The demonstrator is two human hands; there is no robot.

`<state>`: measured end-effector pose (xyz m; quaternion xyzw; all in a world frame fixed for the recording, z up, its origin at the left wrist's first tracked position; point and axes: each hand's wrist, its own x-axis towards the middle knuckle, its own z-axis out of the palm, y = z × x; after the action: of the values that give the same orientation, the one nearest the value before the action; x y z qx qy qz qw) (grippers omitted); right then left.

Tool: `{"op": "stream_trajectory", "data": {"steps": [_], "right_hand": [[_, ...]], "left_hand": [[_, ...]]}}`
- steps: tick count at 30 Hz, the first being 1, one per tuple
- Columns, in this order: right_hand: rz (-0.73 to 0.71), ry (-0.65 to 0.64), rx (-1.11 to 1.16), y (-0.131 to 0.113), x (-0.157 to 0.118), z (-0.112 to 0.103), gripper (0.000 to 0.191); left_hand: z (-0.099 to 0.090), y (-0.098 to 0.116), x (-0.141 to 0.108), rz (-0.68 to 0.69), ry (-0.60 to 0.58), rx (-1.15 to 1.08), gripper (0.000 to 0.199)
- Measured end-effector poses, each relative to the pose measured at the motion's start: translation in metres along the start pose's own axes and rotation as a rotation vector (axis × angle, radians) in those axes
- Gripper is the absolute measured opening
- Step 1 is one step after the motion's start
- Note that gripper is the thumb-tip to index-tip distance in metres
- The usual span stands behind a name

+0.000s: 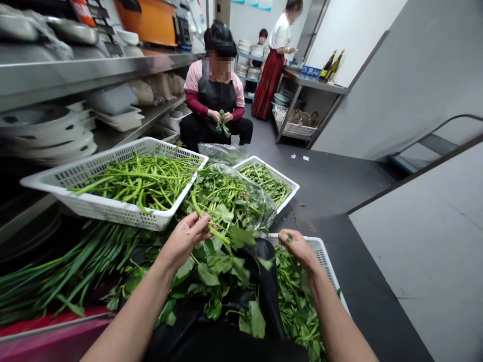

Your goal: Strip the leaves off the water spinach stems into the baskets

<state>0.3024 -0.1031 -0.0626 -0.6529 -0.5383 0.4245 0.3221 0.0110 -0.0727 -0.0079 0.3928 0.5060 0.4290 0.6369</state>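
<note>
My left hand [186, 236] pinches a long green stem [215, 232] with leaves at its lower end. Leafy greens [211, 269] lie heaped beneath it on my black apron. My right hand [298, 246] is closed, with a small bit of green showing between thumb and fingers; its exact kind is hard to see. That hand is over the white basket [324, 251] of leafy greens on the right. Beyond my left hand, a clear plastic bag [264, 201] holds more leafy stems, beside a large white basket [166, 219] of bare green stems [139, 176].
A smaller white basket [293, 190] with cut green pieces stands farther back. Opposite me a seated person [215, 95] holds greens. Long green leaves [75, 271] lie at left, below metal shelves [113, 70] of dishes. Two people stand near a steel table [320, 83].
</note>
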Motion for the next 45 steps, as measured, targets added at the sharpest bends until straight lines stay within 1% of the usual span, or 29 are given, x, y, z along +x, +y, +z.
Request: {"op": "stream_trajectory", "data": {"steps": [1,2,3,4,5,7,8,10,13,17,18,19,21,23,24,25,26,28,30,32,33,35,36,38,40,42,45], "right_hand": [[0.001,-0.013,-0.219,0.002,-0.008,-0.007,0.023],[-0.021,-0.011,-0.395,-0.001,-0.016,-0.008,0.015],[-0.07,0.009,-0.502,-0.007,-0.024,-0.004,0.009],[-0.144,0.035,-0.534,-0.017,-0.03,0.004,0.009],[-0.236,0.053,-0.512,-0.029,-0.036,0.015,0.011],[-0.412,0.018,-0.425,-0.054,-0.041,0.044,0.016],[-0.474,-0.008,-0.421,-0.064,-0.04,0.058,0.017],[-0.541,-0.063,-0.49,-0.079,-0.036,0.081,0.017],[-0.556,-0.145,-0.561,-0.083,-0.027,0.099,0.012],[-0.578,-0.298,-0.433,-0.073,-0.015,0.106,0.014],[-0.579,-0.309,-0.419,-0.07,-0.011,0.107,0.014],[-0.568,-0.279,-0.419,-0.069,-0.007,0.107,0.014],[-0.5,-0.116,-0.43,-0.066,0.002,0.105,0.014],[-0.389,0.039,-0.394,-0.067,0.008,0.102,0.011],[-0.338,0.06,-0.357,-0.068,0.008,0.1,0.009],[-0.303,0.03,-0.31,-0.069,0.006,0.1,0.009],[-0.278,-0.037,-0.258,-0.07,0.002,0.1,0.012],[-0.246,-0.217,-0.162,-0.071,-0.01,0.106,0.023],[-0.205,-0.392,-0.072,-0.069,-0.022,0.119,0.032],[-0.096,-0.543,0.077,-0.066,-0.029,0.134,0.034],[-0.023,-0.59,0.186,-0.065,-0.03,0.143,0.037],[0.136,-0.613,0.438,-0.063,-0.031,0.158,0.044],[0.194,-0.586,0.559,-0.064,-0.03,0.165,0.046],[0.244,-0.504,0.767,-0.066,-0.029,0.176,0.049],[0.267,-0.441,0.941,-0.068,-0.028,0.185,0.049],[0.284,-0.34,1.082,-0.07,-0.026,0.193,0.049],[0.29,-0.232,1.18,-0.07,-0.023,0.201,0.045]], "left_hand": [[0.001,-0.002,0.0,0.005,-0.012,0.014,0.037],[0.002,-0.004,0.001,0.01,-0.018,0.026,0.037],[0.003,-0.006,0.001,0.011,-0.025,0.04,0.037],[0.006,-0.009,0.002,0.005,-0.034,0.053,0.038],[0.008,-0.011,0.001,-0.007,-0.04,0.061,0.038],[0.013,-0.017,0.0,-0.036,-0.055,0.059,0.038],[0.015,-0.02,0.0,-0.045,-0.061,0.053,0.038],[0.017,-0.025,-0.003,-0.041,-0.062,0.053,0.037],[0.014,-0.029,-0.006,-0.035,-0.069,0.093,0.037],[0.003,-0.029,-0.013,-0.074,-0.206,0.159,0.039],[0.001,-0.029,-0.015,-0.07,-0.24,0.187,0.038],[0.0,-0.029,-0.017,-0.061,-0.268,0.221,0.036],[-0.002,-0.031,-0.02,-0.042,-0.307,0.293,0.034],[-0.003,-0.033,-0.024,-0.033,-0.318,0.333,0.037],[-0.005,-0.034,-0.025,-0.028,-0.309,0.329,0.04],[-0.007,-0.035,-0.026,-0.022,-0.293,0.31,0.044],[-0.009,-0.036,-0.026,-0.014,-0.272,0.289,0.047],[-0.014,-0.038,-0.026,0.009,-0.22,0.288,0.049],[-0.017,-0.039,-0.027,0.043,-0.138,0.373,0.047],[-0.019,-0.041,-0.028,0.075,-0.037,0.486,0.046],[-0.019,-0.042,-0.029,0.086,0.013,0.533,0.047],[-0.019,-0.045,-0.032,0.1,0.118,0.596,0.047],[-0.019,-0.046,-0.034,0.103,0.169,0.611,0.044],[-0.019,-0.05,-0.038,0.101,0.246,0.623,0.033],[-0.02,-0.056,-0.041,0.095,0.272,0.62,0.023],[-0.021,-0.063,-0.044,0.084,0.23,0.623,0.019],[-0.023,-0.074,-0.049,0.057,0.095,0.659,0.02]]}}
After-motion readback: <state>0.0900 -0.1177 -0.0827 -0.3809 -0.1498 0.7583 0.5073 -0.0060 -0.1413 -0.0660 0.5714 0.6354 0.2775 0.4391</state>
